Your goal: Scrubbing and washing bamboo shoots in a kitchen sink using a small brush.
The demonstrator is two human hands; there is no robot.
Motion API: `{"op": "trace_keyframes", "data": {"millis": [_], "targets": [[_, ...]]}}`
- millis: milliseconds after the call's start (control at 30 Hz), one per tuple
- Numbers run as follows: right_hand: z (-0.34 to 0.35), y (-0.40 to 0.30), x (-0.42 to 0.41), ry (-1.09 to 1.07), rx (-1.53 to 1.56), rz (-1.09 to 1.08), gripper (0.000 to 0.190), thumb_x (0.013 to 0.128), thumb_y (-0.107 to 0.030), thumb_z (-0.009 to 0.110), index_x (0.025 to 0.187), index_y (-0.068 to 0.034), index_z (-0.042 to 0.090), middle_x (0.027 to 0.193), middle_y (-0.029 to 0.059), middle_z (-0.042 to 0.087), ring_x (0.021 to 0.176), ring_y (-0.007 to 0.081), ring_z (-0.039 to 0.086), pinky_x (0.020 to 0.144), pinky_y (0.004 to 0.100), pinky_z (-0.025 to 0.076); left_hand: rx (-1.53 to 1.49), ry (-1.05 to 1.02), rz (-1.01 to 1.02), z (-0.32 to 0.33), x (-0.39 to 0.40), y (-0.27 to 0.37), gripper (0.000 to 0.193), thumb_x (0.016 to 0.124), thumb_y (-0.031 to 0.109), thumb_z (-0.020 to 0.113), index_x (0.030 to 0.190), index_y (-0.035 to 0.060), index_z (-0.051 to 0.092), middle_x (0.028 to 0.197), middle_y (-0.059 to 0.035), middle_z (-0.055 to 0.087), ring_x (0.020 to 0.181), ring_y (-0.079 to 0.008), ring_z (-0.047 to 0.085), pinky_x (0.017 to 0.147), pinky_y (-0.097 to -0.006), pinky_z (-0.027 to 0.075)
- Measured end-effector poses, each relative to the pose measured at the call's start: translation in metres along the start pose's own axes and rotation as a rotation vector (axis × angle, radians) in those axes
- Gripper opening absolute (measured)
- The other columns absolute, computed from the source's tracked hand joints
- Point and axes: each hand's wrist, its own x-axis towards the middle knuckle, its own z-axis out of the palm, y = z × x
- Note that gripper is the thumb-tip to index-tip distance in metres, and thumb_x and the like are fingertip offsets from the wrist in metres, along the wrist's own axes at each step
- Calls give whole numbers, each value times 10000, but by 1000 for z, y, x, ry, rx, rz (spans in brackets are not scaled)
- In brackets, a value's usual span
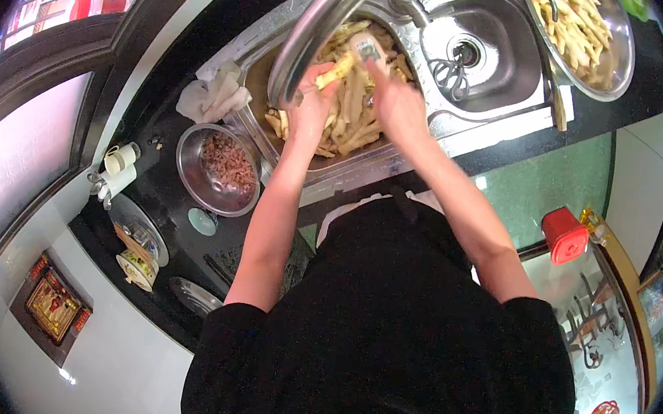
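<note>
My left hand (312, 104) grips a yellow chicken foot (335, 71) above the left basin of a steel sink (365, 167). Close to it on the right, my right hand (400, 107) is closed around a pale flat tool (369, 49) with a label on its face. Motion blur hides what kind of tool this is. Below both hands the basin holds a heap of chicken feet (354, 98), duller than the held one. A curved steel faucet (299, 42) crosses in front of the basin's left side and partly covers the left fingertips.
Scissors (452, 80) lie in the right basin (520, 45). A steel bowl (627, 68) of chicken feet stands beyond it. Left of the sink are a crumpled white cloth (213, 97) and a steel bowl (187, 160) with reddish scraps. A red lidded container (565, 235) is at right.
</note>
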Motion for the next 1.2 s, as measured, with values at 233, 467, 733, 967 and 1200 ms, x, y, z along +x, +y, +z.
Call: {"op": "trace_keyframes", "data": {"millis": [233, 467, 733, 967, 1200], "targets": [[-10, -5, -20, -67, 116, 68, 454, 858, -24, 512, 1305, -100, 534, 787, 244, 616, 624, 408, 623, 579, 506, 513, 158, 142, 21, 7, 6, -31, 327, 707, 11, 740, 1026, 59, 689, 981, -140, 677, 951, -321, 615, 854, -401, 485], [-18, -22, -16, -13, 27, -63, 573, 825, -34, 541, 1381, -140, 453, 765, 225, 603, 591, 366, 625, 542, 481, 519, -77, 143, -26, 4, -4, 5, 290, 721, 74, 764, 1000, 97, 688, 1002, -105, 675, 965, -301, 598, 823, -398, 475], [-21, -31, -13, -32, 12, -89, 482, 838, -74, 529, 1318, -59, 488, 703, 196, 618, 582, 342, 652, 476, 444, 511, 109, 78, -2, -4, -15, 6, 285, 749, 88, 751, 1025, 114, 690, 1013, -120, 673, 997, -304, 603, 846, -378, 474], [-18, -34, -20, -21, 97, -163, 504, 837, -92, 538, 1339, -97, 499, 702, 226, 614, 589, 365, 650, 498, 475, 515, -118, 211, -102, 5, -23, -14, 280, 744, 121, 766, 1017, 120, 701, 959, -131, 682, 929, -319, 630, 794, -387, 491], [4, 22, 30, -86, 706, 208, 389, 941, -145, 478, 1322, -138, 558, 740, 84, 598, 528, 182, 549, 481, 330, 433, -694, 6, -274, 7, -25, -28, 326, 849, 144, 729, 1144, 37, 641, 1095, -7, 669, 894, -156, 639, 844, -306, 514]]}}
